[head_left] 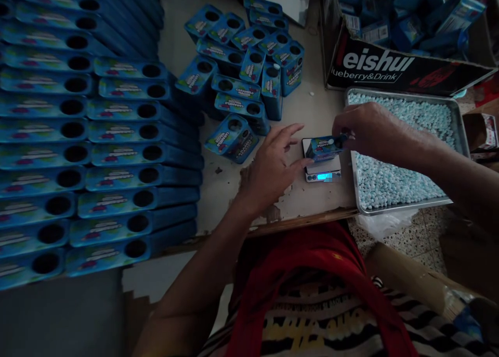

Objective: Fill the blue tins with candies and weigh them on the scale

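Observation:
A small blue candy box (323, 148) stands on a digital pocket scale (322, 168) with a lit blue display. My right hand (364, 126) is pinched together over the round hole at the box's right end; what lies between its fingertips is too small to make out. Fingers spread, my left hand (275, 159) reaches in from the left, its thumb tip by the box's near left edge; whether it touches cannot be told. Beside the scale on the right, a metal tray (360, 203) holds many small pale blue and white candies, partly hidden under my right forearm.
Rows of blue boxes (120, 154) with open holes fill the left side. A loose cluster of similar boxes (237, 89) stands beyond my left hand. At the back right is a black carton (374, 68) full of blue boxes. The table's worn front edge (304, 219) runs close to my body.

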A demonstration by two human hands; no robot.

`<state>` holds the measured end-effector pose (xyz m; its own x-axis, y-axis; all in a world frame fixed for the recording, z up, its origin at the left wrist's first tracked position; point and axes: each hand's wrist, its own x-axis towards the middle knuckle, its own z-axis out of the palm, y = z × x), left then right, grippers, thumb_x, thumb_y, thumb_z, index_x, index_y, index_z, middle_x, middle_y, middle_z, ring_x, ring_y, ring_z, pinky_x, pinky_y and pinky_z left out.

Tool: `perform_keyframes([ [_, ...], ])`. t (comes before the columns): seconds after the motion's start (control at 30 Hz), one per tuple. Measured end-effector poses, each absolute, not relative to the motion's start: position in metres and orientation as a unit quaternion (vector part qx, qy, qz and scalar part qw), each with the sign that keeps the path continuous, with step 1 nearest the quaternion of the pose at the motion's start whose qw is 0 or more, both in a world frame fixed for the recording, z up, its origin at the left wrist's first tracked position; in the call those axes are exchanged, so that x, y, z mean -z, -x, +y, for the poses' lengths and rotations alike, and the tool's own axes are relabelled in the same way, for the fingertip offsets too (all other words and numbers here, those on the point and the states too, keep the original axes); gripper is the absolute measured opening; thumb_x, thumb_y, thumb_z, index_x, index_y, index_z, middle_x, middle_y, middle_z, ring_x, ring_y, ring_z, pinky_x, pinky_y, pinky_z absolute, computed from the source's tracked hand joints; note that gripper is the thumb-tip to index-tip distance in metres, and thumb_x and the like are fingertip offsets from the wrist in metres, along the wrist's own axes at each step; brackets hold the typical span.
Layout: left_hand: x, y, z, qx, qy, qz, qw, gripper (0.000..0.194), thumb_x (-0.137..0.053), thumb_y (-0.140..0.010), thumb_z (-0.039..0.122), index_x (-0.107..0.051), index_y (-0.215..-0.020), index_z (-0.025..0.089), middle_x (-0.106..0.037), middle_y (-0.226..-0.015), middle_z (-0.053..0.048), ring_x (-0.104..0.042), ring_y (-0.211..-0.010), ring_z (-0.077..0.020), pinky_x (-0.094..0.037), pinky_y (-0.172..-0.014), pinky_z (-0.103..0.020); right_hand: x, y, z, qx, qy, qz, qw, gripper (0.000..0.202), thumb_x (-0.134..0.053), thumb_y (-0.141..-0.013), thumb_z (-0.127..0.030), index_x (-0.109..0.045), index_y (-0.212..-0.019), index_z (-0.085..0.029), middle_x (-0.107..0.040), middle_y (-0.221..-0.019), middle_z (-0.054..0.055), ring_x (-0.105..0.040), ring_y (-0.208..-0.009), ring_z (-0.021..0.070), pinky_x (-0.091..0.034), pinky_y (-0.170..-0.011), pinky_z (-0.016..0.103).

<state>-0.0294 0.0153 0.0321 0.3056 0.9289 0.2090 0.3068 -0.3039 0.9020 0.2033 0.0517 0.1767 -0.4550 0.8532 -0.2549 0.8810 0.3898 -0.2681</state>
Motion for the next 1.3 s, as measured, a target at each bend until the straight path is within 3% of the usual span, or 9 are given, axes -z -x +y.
perform_keyframes([
  [0.23, -0.052, 0.032, 0.015, -0.394, -0.722, 0.442, 0.358, 0.042, -0.083, -0.098, 0.036, -0.074, -0.139, 0.029, -0.075, -0.140, -0.007, -0.074, -0.128, -0.0276, -0.062, -0.112, -0.043, -0.185, -0.218, 0.046, 0.253, -0.588, 0.760, -0.110, 0.018, -0.088, -0.078, -0.008, -0.083, -0.078, -0.025, -0.073, -0.078, 0.004, -0.068, -0.087, 0.0249, -0.048, -0.077, 0.037],
  [0.4, -0.068, 0.014, 0.018, -0.396, -0.745, 0.447, 0.298, 0.024, -0.076, -0.104, 0.039, -0.078, -0.124, 0.026, -0.079, -0.127, -0.006, -0.074, -0.121, -0.0281, -0.061, -0.110, -0.044, -0.181, -0.242, 0.040, 0.352, -0.613, 0.676, -0.209, 0.014, -0.095, -0.077, -0.011, -0.085, -0.078, -0.021, -0.072, -0.067, 0.004, -0.065, -0.067, 0.0185, -0.048, -0.061, 0.032],
  [0.53, -0.073, -0.004, 0.023, -0.374, -0.762, 0.457, 0.266, 0.013, -0.078, -0.102, 0.036, -0.079, -0.112, 0.029, -0.079, -0.118, -0.005, -0.072, -0.118, -0.0304, -0.058, -0.113, -0.049, -0.178, -0.253, 0.035, 0.397, -0.594, 0.631, -0.303, 0.021, -0.102, -0.075, -0.022, -0.082, -0.077, -0.020, -0.073, -0.068, 0.002, -0.065, -0.063, 0.0145, -0.054, -0.058, 0.029],
  [0.8, -0.066, -0.017, 0.030, -0.364, -0.770, 0.463, 0.245, 0.007, -0.080, -0.097, 0.031, -0.078, -0.104, 0.028, -0.075, -0.112, -0.006, -0.071, -0.116, -0.0327, -0.058, -0.114, -0.055, -0.168, -0.285, 0.026, 0.398, -0.625, 0.602, -0.299, 0.027, -0.107, -0.071, -0.028, -0.083, -0.078, -0.019, -0.075, -0.069, 0.005, -0.058, -0.056, 0.0117, -0.046, -0.050, 0.029],
  [1.03, -0.062, -0.023, 0.034, -0.358, -0.773, 0.462, 0.249, 0.005, -0.078, -0.100, 0.033, -0.078, -0.102, 0.028, -0.074, -0.110, -0.007, -0.071, -0.120, -0.0334, -0.058, -0.115, -0.057, -0.149, -0.304, 0.016, 0.438, -0.618, 0.586, -0.289, 0.032, -0.109, -0.066, -0.034, -0.083, -0.079, -0.021, -0.073, -0.068, 0.002, -0.062, -0.059, 0.0136, -0.052, -0.053, 0.030],
  [1.3, -0.066, -0.020, 0.034, -0.351, -0.774, 0.467, 0.245, 0.024, -0.066, -0.110, 0.044, -0.080, -0.104, 0.026, -0.078, -0.114, -0.010, -0.072, -0.122, -0.0345, -0.058, -0.116, -0.057, -0.152, -0.297, 0.013, 0.439, -0.625, 0.574, -0.295, 0.035, -0.108, -0.069, -0.043, -0.082, -0.076, -0.021, -0.072, -0.065, 0.003, -0.057, -0.055, 0.0114, -0.048, -0.051, 0.028],
])
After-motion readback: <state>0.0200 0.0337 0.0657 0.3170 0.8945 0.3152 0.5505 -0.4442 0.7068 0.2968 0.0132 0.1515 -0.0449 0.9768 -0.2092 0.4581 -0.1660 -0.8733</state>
